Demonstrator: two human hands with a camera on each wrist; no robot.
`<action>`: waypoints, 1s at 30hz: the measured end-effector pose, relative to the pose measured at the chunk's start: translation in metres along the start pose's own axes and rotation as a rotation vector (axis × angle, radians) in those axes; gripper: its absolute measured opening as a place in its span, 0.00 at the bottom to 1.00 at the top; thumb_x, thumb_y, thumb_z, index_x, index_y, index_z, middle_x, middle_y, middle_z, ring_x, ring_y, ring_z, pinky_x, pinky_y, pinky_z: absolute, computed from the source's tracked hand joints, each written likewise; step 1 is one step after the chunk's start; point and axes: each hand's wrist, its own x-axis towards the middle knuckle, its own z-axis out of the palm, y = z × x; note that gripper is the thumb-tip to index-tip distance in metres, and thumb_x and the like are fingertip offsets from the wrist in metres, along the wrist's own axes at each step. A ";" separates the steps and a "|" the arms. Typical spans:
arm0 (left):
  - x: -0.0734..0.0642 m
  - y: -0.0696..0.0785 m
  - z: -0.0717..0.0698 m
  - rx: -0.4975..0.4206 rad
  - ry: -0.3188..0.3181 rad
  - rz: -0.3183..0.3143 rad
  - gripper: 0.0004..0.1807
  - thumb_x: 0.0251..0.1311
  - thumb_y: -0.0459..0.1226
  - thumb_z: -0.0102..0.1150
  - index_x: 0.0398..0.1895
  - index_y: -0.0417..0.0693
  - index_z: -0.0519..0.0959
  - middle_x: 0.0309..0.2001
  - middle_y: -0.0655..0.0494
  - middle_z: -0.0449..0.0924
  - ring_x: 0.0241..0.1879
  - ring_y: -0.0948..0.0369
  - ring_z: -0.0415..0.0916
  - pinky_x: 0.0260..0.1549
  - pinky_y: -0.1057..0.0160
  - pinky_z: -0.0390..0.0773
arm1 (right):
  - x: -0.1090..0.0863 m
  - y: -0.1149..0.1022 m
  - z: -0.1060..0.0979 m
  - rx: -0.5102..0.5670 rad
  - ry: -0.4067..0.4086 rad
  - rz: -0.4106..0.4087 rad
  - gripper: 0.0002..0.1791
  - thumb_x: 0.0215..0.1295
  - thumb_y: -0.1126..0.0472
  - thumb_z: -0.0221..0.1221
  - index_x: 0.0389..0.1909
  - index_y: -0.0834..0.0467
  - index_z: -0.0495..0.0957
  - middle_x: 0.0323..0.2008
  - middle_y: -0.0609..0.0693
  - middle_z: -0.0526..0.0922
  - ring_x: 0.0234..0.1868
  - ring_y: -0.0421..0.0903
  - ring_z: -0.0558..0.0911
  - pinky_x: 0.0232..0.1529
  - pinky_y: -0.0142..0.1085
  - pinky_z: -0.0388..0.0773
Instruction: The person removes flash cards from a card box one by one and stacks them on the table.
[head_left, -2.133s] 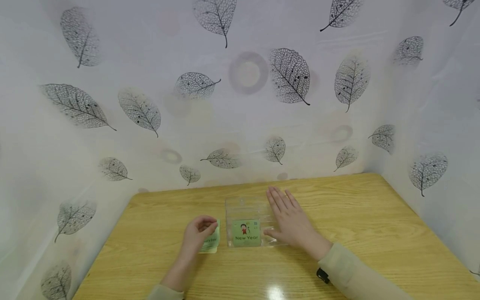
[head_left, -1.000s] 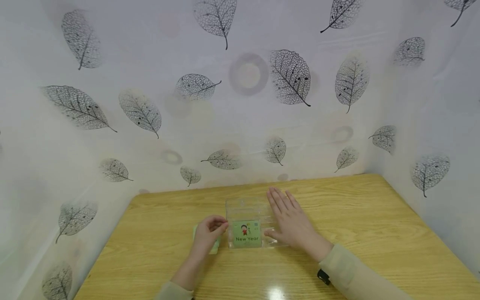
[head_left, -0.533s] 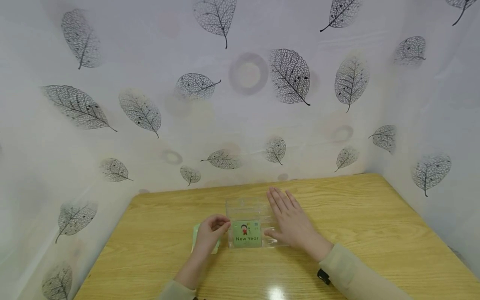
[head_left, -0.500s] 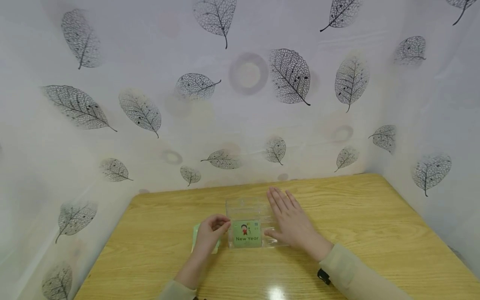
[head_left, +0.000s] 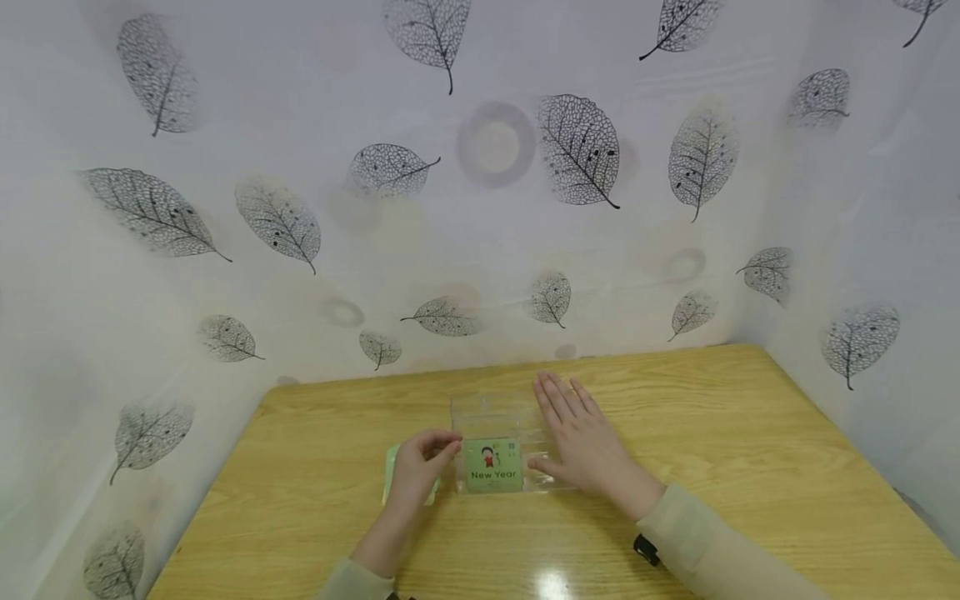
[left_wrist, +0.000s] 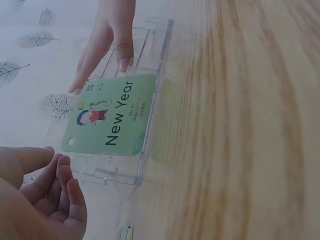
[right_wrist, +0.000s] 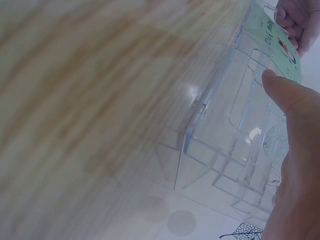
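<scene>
A clear plastic box (head_left: 483, 412) with divided compartments lies on the table. In its front left part sits a green card (head_left: 493, 487) printed "New Year", face up. My left hand (head_left: 416, 468) is at the box's left edge, where thumb and index finger appear to pinch the clear plastic. In the left wrist view those fingertips meet beside the card (left_wrist: 100, 132), apart from it. My right hand (head_left: 581, 440) lies flat across the box's right side, fingers straight. Its thumb rests by the clear compartments (right_wrist: 220, 130) in the right wrist view.
A small stack of green cards (head_left: 391, 467) lies on the table left of the box, partly hidden beneath my left hand. The wooden table (head_left: 675, 417) meets a pale leaf-patterned curtain (head_left: 495, 233) at the back and both sides.
My left hand has moved right, from the green card stack to the box's left edge, and has stayed there for the last half second. The right hand, box and "New Year" card have not moved.
</scene>
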 end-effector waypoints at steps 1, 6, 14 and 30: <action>-0.001 0.000 0.000 0.000 -0.003 0.008 0.08 0.69 0.31 0.67 0.46 0.34 0.86 0.45 0.41 0.89 0.38 0.65 0.80 0.37 0.75 0.80 | 0.000 0.000 0.000 -0.003 0.003 -0.002 0.64 0.66 0.23 0.57 0.84 0.65 0.46 0.86 0.62 0.48 0.86 0.60 0.49 0.86 0.56 0.46; -0.001 -0.001 0.000 0.009 -0.012 0.018 0.09 0.69 0.31 0.68 0.47 0.35 0.87 0.47 0.41 0.90 0.38 0.68 0.80 0.39 0.76 0.80 | 0.001 0.000 0.001 -0.013 0.014 -0.007 0.64 0.66 0.23 0.56 0.84 0.66 0.47 0.85 0.63 0.50 0.86 0.60 0.51 0.86 0.56 0.48; -0.002 0.000 0.000 0.008 -0.024 0.005 0.08 0.68 0.30 0.68 0.48 0.35 0.87 0.49 0.41 0.89 0.42 0.65 0.81 0.42 0.76 0.80 | 0.001 -0.001 0.000 -0.005 0.007 -0.009 0.65 0.66 0.23 0.58 0.84 0.66 0.47 0.85 0.63 0.49 0.86 0.61 0.52 0.86 0.57 0.48; -0.002 0.002 0.004 0.034 -0.023 -0.006 0.08 0.64 0.29 0.71 0.45 0.36 0.87 0.44 0.44 0.88 0.38 0.65 0.78 0.38 0.74 0.79 | -0.001 0.001 -0.002 -0.013 0.004 -0.004 0.64 0.65 0.23 0.57 0.84 0.67 0.48 0.85 0.64 0.50 0.86 0.62 0.52 0.86 0.57 0.49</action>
